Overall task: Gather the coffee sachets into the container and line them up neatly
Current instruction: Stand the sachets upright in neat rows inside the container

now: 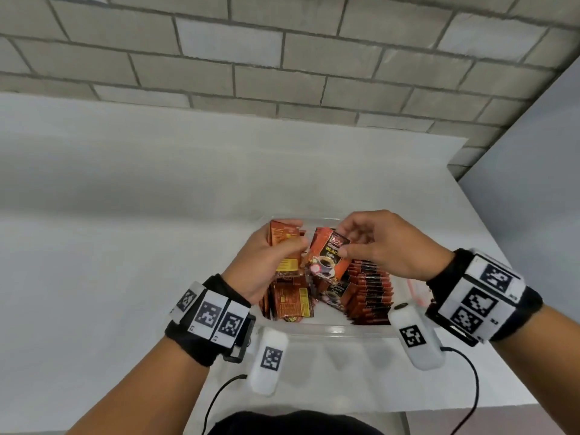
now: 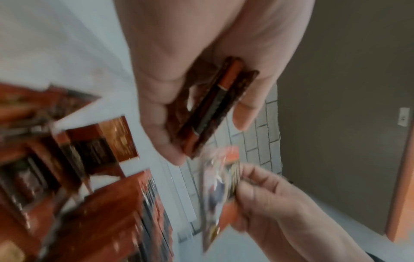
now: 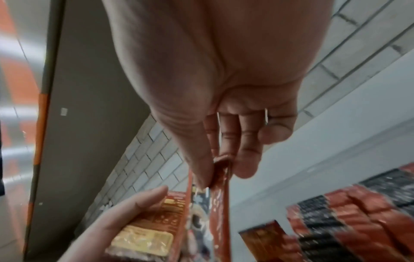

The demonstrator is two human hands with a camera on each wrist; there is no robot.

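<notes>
A clear plastic container (image 1: 326, 329) sits on the white table and holds orange-and-black coffee sachets. My left hand (image 1: 266, 255) grips a small stack of sachets (image 1: 284, 246) above the container's left side, back faces showing; the left wrist view shows their edges (image 2: 212, 108) between fingers and thumb. My right hand (image 1: 376, 243) pinches one sachet (image 1: 329, 255) by its top edge, front face toward me, right beside that stack; it also shows in the right wrist view (image 3: 220, 186). A neat upright row of sachets (image 1: 372, 293) fills the container's right side. Looser sachets (image 1: 292, 301) lie at its left.
The white table (image 1: 125, 246) runs far to the left and back to a grey brick wall (image 1: 282, 58). A clear bag with red print (image 1: 417, 293) lies just right of the container. The table's front edge (image 1: 470, 406) is close to my body.
</notes>
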